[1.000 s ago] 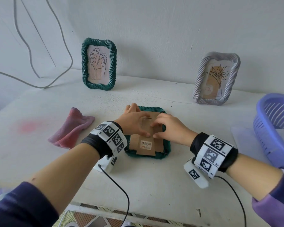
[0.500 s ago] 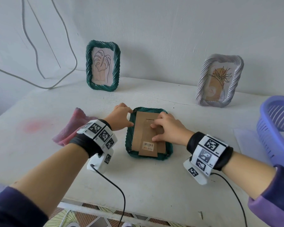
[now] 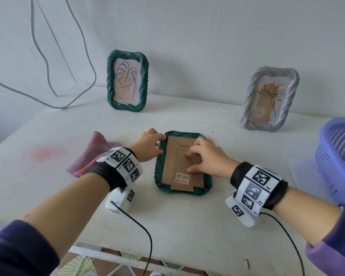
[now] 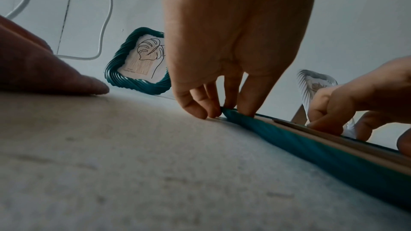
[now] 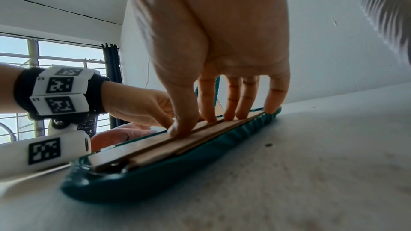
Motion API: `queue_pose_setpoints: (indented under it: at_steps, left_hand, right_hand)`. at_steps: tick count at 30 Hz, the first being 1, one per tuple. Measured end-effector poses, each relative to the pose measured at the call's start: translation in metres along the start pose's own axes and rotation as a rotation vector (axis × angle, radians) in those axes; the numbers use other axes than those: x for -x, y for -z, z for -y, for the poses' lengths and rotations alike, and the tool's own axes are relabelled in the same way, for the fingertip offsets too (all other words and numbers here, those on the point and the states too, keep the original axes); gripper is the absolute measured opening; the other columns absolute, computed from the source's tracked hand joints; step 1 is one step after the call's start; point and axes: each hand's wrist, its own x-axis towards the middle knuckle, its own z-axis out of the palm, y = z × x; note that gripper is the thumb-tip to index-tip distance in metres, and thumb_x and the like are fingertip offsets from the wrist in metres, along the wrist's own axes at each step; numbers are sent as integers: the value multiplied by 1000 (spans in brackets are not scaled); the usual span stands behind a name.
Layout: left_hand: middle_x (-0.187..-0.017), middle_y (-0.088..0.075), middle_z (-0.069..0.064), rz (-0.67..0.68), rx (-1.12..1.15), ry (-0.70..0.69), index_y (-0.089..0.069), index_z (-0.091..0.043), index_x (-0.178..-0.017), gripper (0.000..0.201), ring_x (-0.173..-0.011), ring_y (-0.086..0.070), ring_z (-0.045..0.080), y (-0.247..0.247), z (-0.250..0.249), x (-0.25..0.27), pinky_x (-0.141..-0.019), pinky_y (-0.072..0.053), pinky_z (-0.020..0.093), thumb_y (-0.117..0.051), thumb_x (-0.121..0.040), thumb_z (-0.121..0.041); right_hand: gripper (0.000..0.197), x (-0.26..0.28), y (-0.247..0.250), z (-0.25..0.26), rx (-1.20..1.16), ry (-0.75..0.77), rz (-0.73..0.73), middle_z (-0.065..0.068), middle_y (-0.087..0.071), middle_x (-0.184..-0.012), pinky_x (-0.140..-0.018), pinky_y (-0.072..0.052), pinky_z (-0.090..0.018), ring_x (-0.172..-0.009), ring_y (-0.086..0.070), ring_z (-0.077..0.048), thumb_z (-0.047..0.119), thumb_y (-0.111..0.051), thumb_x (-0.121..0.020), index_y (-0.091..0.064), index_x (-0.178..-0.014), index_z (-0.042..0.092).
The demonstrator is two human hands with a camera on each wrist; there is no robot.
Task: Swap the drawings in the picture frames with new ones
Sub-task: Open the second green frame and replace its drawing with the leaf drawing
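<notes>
Lying face down at the middle of the white table point(image 3: 187, 226): green frame point(image 3: 206, 189), cardboard backing point(image 3: 172, 156) up. Pressing on that backing with loosely bent fingers and thumb: right hand point(image 3: 208, 156), nothing enclosed in its grip. Gripping the frame's far left corner: left hand point(image 3: 147, 146), fingertips point(image 4: 249, 110) curled onto the rim. Standing upright against the wall behind: second green frame point(image 3: 127, 80) with a leaf drawing, and white frame point(image 3: 269, 98) with a plant drawing. Beside the left wrist, pink cloth point(image 3: 92, 154); at the right edge, purple basket point(image 3: 339, 156).

Green frame point(image 3: 158, 172) face-down, cardboard backing point(image 3: 173, 158) up.
</notes>
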Motion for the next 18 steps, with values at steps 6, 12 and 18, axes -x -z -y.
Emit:
queue_pose_setpoints:
  at_steps: [6, 12, 18]
  left_hand:
    - [-129, -35, 10, 46, 29, 11, -42, -13, -133, 47, -114, -43, 26, 2, 3, -2, -102, -37, 37, -56, -88, -13]
    - [-130, -35, 8, 58, 87, 9, -45, -13, -131, 46, -104, -44, 20, 5, 5, -3, -100, -38, 33, -58, -87, -11]
    - [-129, -34, 6, 77, 63, 20, -45, -21, -132, 47, -109, -40, 22, 4, 4, -4, -104, -35, 38, -56, -88, -11]
  right_hand:
    - [47, 0, 0, 0, -9, -9, 5, 0, -42, -114, -79, -30, -28, -110, -36, -17, 35, -75, -73, -58, -114, 19]
    - [46, -1, 1, 0, -37, -8, 10, -2, -42, -116, -74, -24, -24, -110, -36, -17, 32, -76, -73, -59, -113, 17]
    - [46, -1, 1, -1, -32, -7, 11, -1, -42, -115, -76, -26, -25, -110, -36, -17, 33, -76, -73, -59, -113, 18]
